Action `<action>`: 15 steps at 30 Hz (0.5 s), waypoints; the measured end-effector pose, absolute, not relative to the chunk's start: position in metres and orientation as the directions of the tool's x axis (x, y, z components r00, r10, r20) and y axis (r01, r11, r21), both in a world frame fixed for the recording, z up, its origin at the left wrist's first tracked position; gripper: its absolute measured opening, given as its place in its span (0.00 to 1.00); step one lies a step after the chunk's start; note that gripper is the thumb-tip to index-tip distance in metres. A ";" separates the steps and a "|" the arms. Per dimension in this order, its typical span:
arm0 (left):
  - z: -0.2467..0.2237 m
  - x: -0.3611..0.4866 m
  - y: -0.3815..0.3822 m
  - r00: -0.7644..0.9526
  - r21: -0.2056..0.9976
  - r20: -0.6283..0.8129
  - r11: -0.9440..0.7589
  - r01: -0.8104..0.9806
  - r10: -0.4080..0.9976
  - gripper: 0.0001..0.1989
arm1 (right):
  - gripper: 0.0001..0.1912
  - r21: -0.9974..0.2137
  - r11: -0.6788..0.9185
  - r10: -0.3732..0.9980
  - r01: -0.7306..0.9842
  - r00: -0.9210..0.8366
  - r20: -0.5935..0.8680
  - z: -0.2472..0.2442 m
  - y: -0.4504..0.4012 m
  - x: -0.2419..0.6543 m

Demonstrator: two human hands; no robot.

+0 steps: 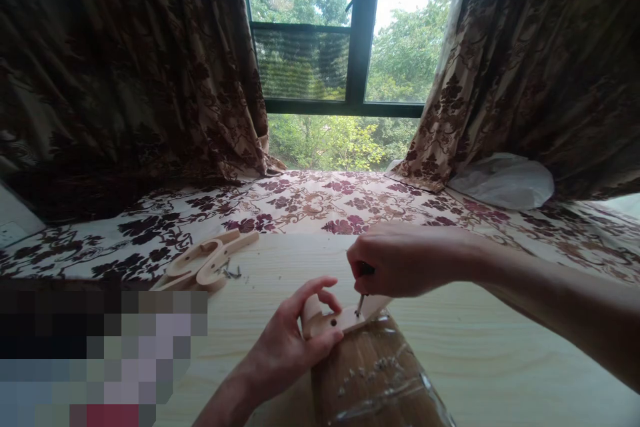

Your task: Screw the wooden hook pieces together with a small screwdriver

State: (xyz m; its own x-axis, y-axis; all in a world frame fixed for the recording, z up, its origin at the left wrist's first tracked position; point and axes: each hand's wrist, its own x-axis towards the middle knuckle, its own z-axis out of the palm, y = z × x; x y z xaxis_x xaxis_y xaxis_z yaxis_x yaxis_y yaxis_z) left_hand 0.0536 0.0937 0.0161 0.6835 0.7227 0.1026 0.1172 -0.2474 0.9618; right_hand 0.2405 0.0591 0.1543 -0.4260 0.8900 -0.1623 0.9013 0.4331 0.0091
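My left hand (295, 330) grips the near end of a pale wooden piece (320, 328), thumb on its front and some fingers raised behind it. A dark round hole shows in the wood beside the thumb. My right hand (387, 260) is closed round the dark handle of a screwdriver (362, 301), mostly hidden in the fist. Its metal shaft points down to a spot on the wooden piece where a small screw seems to stand. Beneath the piece lies a brown wood-grain block (380, 360) in clear plastic, with several small screws (367, 373) scattered on top.
On the pale wooden table (500, 333), more curved wooden pieces (200, 260) lie at the left with screws (230, 271) beside them. Behind is a floral cloth (320, 203), with a white plastic bag (505, 180) at right. Curtains (200, 80) flank the window. The lower left is pixelated.
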 end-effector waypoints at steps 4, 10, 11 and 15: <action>0.017 0.053 0.093 0.686 0.961 0.101 -0.250 0.121 0.721 0.24 | 0.11 0.057 0.394 0.910 0.917 -0.381 -0.162 0.160 0.059 0.240; 0.015 0.052 0.093 0.693 0.945 0.127 -0.299 0.133 0.710 0.24 | 0.11 0.093 0.507 0.853 0.857 -0.484 -0.196 0.166 0.044 0.234; 0.015 0.052 0.094 0.695 0.945 0.125 -0.298 0.134 0.708 0.24 | 0.10 0.095 0.512 0.852 0.854 -0.491 -0.181 0.163 0.044 0.234; 0.015 0.052 0.095 0.701 0.947 0.111 -0.289 0.141 0.705 0.23 | 0.09 0.015 0.462 0.883 0.887 -0.458 -0.105 0.152 0.056 0.243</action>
State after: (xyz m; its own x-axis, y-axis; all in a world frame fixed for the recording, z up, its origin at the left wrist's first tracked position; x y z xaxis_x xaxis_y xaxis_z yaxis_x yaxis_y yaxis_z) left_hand 0.0518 0.0954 0.0151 0.7008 0.7047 0.1105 0.1413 -0.2891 0.9468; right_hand 0.2433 0.0556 0.1524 -0.4585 0.8825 -0.1047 0.8866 0.4623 0.0147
